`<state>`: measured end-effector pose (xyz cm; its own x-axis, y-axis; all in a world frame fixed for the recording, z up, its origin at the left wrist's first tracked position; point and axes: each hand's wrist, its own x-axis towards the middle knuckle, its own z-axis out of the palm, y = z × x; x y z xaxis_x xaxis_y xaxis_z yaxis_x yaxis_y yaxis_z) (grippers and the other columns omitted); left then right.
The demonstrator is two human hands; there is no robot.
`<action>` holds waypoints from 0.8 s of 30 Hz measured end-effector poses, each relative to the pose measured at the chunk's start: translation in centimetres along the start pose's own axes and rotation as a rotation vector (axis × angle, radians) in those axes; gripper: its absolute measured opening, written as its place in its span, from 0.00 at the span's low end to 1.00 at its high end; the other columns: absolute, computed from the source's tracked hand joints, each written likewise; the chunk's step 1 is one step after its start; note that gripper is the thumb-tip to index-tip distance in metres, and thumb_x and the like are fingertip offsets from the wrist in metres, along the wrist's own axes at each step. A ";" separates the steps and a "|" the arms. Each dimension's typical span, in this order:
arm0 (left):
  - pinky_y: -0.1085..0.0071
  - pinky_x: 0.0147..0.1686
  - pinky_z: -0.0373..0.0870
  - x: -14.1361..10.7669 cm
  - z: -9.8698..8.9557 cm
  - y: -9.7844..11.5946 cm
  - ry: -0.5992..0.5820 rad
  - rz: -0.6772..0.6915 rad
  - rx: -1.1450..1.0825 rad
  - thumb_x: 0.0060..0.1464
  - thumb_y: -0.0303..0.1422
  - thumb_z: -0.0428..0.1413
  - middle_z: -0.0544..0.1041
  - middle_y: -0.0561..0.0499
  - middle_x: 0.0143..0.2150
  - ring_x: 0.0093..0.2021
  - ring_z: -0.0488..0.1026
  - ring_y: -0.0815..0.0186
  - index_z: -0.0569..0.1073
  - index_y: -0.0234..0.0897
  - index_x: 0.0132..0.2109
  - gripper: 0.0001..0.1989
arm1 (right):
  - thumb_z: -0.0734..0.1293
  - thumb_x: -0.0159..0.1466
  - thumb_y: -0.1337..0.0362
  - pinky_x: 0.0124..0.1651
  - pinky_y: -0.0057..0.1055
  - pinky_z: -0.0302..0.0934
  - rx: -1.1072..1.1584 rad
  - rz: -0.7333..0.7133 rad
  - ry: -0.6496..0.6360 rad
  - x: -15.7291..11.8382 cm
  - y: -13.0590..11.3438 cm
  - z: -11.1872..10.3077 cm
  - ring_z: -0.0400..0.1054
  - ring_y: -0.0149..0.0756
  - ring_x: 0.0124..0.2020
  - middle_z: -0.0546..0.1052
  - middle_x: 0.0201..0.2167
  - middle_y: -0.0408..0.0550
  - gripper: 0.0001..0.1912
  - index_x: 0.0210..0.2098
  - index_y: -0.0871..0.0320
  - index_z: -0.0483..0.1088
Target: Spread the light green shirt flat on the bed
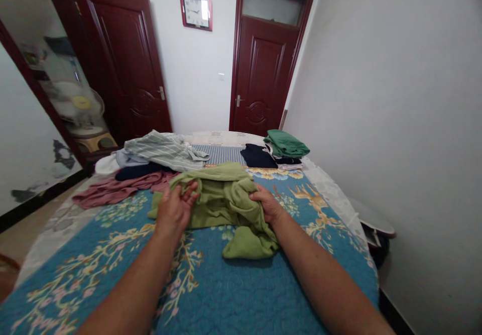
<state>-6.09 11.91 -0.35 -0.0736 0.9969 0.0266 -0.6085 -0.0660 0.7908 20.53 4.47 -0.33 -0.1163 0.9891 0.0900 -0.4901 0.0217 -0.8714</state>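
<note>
L hand: your L hand (pixel 173 210) is on the near-left part of the olive top, palm turned up.
L fingers: slightly spread, curled into a fold, thumb side against the cloth; pinching it at the tips.
R hand: your R hand (pixel 268 204) is on the top's right side, back of hand up.
R fingers: pressed together, lying over the cloth, tips sunk in a fold; can't tell if gripping.
Item: olive top (pixel 226 202), bunched, lying on the quilt mid-bed between your hands, far edge near the other clothes.
Bed: blue floral quilt (pixel 222 295) under the top and your forearms.
Far L: striped shirt (pixel 161 150), navy cloth (pixel 139 171), mauve cloth (pixel 113 190), in loose piles.
Far R: green shirt (pixel 286 143), folded, on dark clothes (pixel 258 156).
Room: 2 dark red doors (pixel 263 76), wall clock (pixel 195 11).
</note>
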 end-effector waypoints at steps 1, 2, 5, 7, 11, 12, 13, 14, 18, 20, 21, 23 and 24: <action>0.72 0.39 0.75 1.0 -0.8 1.1 0.053 0.050 -0.033 0.65 0.30 0.56 0.81 0.52 0.51 0.47 0.82 0.65 0.67 0.46 0.56 0.14 | 0.75 0.48 0.65 0.41 0.37 0.72 -0.004 -0.003 0.011 0.0 0.1 0.0 0.77 0.41 0.34 0.84 0.36 0.44 0.24 0.46 0.54 0.77; 0.71 0.41 0.76 1.8 -1.6 2.1 0.099 0.098 -0.065 0.67 0.30 0.54 0.80 0.52 0.54 0.50 0.82 0.66 0.66 0.48 0.57 0.14 | 0.75 0.48 0.65 0.42 0.38 0.72 -0.015 -0.001 0.019 0.1 0.2 0.1 0.78 0.42 0.35 0.84 0.38 0.44 0.25 0.47 0.54 0.77; 0.70 0.41 0.75 2.8 -3.4 4.0 0.162 0.087 0.030 0.70 0.32 0.50 0.79 0.53 0.52 0.45 0.81 0.67 0.66 0.50 0.56 0.10 | 0.74 0.50 0.64 0.46 0.40 0.72 -0.152 0.017 0.047 0.3 1.3 1.0 0.78 0.43 0.37 0.84 0.38 0.44 0.24 0.48 0.54 0.79; 0.73 0.30 0.69 2.4 -3.7 4.2 0.140 -0.051 0.169 0.69 0.36 0.53 0.78 0.52 0.37 0.31 0.76 0.68 0.71 0.43 0.47 0.05 | 0.73 0.53 0.63 0.49 0.39 0.71 -0.326 -0.004 0.060 0.5 1.9 1.7 0.78 0.42 0.39 0.84 0.38 0.44 0.21 0.47 0.54 0.81; 0.73 0.18 0.52 -0.1 -2.0 3.5 -0.166 -0.407 0.522 0.60 0.57 0.59 0.74 0.47 0.24 0.19 0.66 0.67 0.74 0.35 0.32 0.27 | 0.69 0.59 0.62 0.54 0.38 0.67 -0.628 -0.160 0.109 0.3 1.9 3.0 0.75 0.42 0.44 0.83 0.38 0.43 0.16 0.45 0.54 0.82; 0.73 0.18 0.53 -1.0 -1.3 3.2 -0.259 -0.461 0.623 0.57 0.62 0.58 0.78 0.44 0.27 0.21 0.69 0.65 0.77 0.35 0.35 0.31 | 0.67 0.60 0.62 0.54 0.37 0.67 -0.679 -0.199 0.104 0.1 1.7 3.5 0.75 0.41 0.44 0.83 0.38 0.43 0.15 0.44 0.54 0.82; 0.73 0.19 0.57 -1.9 -0.6 2.9 -0.333 -0.483 0.704 0.55 0.65 0.58 0.81 0.41 0.33 0.24 0.73 0.62 0.78 0.34 0.40 0.34 | 0.66 0.61 0.63 0.53 0.36 0.66 -0.728 -0.230 0.073 -0.3 1.7 4.0 0.74 0.40 0.43 0.82 0.38 0.42 0.14 0.44 0.54 0.81; 0.73 0.21 0.62 -2.7 0.1 2.5 -0.377 -0.467 0.750 0.54 0.66 0.58 0.83 0.41 0.38 0.29 0.77 0.60 0.79 0.35 0.45 0.35 | 0.65 0.62 0.65 0.51 0.34 0.65 -0.776 -0.252 0.018 -0.7 1.7 4.6 0.73 0.39 0.42 0.82 0.38 0.42 0.14 0.43 0.54 0.81; 0.67 0.35 0.76 -4.5 1.4 1.1 -0.394 -0.292 0.670 0.52 0.48 0.67 0.84 0.44 0.45 0.43 0.81 0.55 0.77 0.38 0.54 0.27 | 0.62 0.63 0.70 0.44 0.29 0.61 -0.926 -0.295 -0.337 -2.6 2.6 7.7 0.68 0.34 0.36 0.76 0.33 0.40 0.10 0.36 0.55 0.76; 0.67 0.38 0.77 -4.5 1.4 0.9 -0.358 -0.238 0.614 0.49 0.36 0.66 0.85 0.47 0.43 0.42 0.81 0.57 0.76 0.37 0.55 0.25 | 0.64 0.65 0.69 0.41 0.29 0.59 -0.953 -0.290 -0.523 -3.3 2.8 8.8 0.67 0.32 0.34 0.74 0.31 0.40 0.07 0.35 0.55 0.74; 0.68 0.38 0.77 -4.3 1.3 0.9 -0.335 -0.219 0.600 0.46 0.32 0.64 0.85 0.49 0.42 0.40 0.81 0.58 0.76 0.37 0.56 0.27 | 0.66 0.66 0.67 0.41 0.29 0.59 -0.949 -0.269 -0.601 -3.5 2.6 9.1 0.67 0.32 0.34 0.74 0.31 0.40 0.04 0.35 0.55 0.74; 0.69 0.35 0.77 -3.8 1.0 1.1 -0.297 -0.214 0.559 0.42 0.28 0.60 0.84 0.51 0.41 0.37 0.80 0.60 0.75 0.37 0.57 0.31 | 0.70 0.67 0.60 0.41 0.29 0.61 -0.894 -0.192 -0.662 -3.5 1.9 8.9 0.70 0.33 0.35 0.77 0.34 0.41 0.06 0.40 0.55 0.77; 0.69 0.34 0.77 -3.6 0.9 1.3 -0.290 -0.228 0.509 0.40 0.27 0.58 0.84 0.51 0.41 0.37 0.81 0.60 0.75 0.37 0.57 0.32 | 0.71 0.67 0.57 0.42 0.30 0.63 -0.840 -0.148 -0.628 -3.3 1.4 8.4 0.71 0.34 0.36 0.79 0.36 0.43 0.09 0.43 0.55 0.78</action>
<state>-5.88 8.31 1.11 0.2747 0.9591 -0.0683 -0.1257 0.1063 0.9864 12.94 0.05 2.19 -0.6477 0.7209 0.2467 0.1910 0.4671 -0.8633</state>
